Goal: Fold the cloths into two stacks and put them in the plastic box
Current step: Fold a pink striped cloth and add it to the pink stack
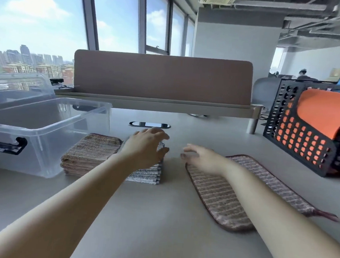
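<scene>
A soft, limp striped cloth [220, 197] lies flat under the right hand [201, 159], whose fingers are loose and empty; it is likely best pinched at its corners. The left hand [143, 147] curls over the grey folded stack [148, 173], with the brown stack [91, 151] and plastic box [44, 129] further left.

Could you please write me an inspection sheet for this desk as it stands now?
Surface: grey desk, matte, no spills seen.
Job's things: clear plastic box at left, open, no cloths visible inside; brown stack beside it; grey-white stack next; one unfolded striped cloth lying flat.
Clutter: black perforated basket holding an orange cloth; what looks like the box lid behind the box.
Grips: left hand curled round the grey-white stack's far end; right hand open over the striped cloth's far end.
Cables: cable port in desk; nothing seen on the surface.
Surroundings: desk divider, windows, city view.
</scene>
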Available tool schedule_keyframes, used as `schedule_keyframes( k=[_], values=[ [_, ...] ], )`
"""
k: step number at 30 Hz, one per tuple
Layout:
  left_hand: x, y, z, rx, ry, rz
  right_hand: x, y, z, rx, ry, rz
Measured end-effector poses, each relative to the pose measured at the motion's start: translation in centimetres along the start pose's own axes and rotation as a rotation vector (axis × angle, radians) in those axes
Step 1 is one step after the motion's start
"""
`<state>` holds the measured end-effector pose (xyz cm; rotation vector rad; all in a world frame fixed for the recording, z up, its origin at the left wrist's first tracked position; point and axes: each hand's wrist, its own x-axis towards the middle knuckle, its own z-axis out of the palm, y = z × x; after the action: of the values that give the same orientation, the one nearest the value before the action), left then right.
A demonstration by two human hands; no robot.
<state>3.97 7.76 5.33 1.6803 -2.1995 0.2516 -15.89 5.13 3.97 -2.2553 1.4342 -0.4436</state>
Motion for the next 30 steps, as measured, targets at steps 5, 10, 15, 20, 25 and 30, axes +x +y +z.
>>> schedule_keyframes(
  k=[5,10,15,20,25,30],
  values=[
    [0.1,7.1,3.3,-0.237,-0.223,0.016,-4.3,8.6,-3.9,0.049,0.201,0.207],
    [0.1,8.7,6.5,-0.237,-0.315,0.004,-9.1,15.2,-5.8,0.005,0.300,0.380],
    [0.7,9.0,7.9,-0.118,-0.181,-0.064,-10.3,17.3,-5.4,0.002,0.292,0.317],
    [0.8,8.1,7.8,-0.256,-0.076,0.095,-11.8,18.5,-5.9,0.243,0.308,0.248],
    [0.1,6.8,7.2,-0.323,-0.290,0.174,-13.5,20.3,-7.4,0.315,0.166,0.212],
    [-0.3,6.2,6.0,-0.449,-0.519,0.212,-13.4,20.3,-7.8,0.260,0.040,0.189]
  ],
)
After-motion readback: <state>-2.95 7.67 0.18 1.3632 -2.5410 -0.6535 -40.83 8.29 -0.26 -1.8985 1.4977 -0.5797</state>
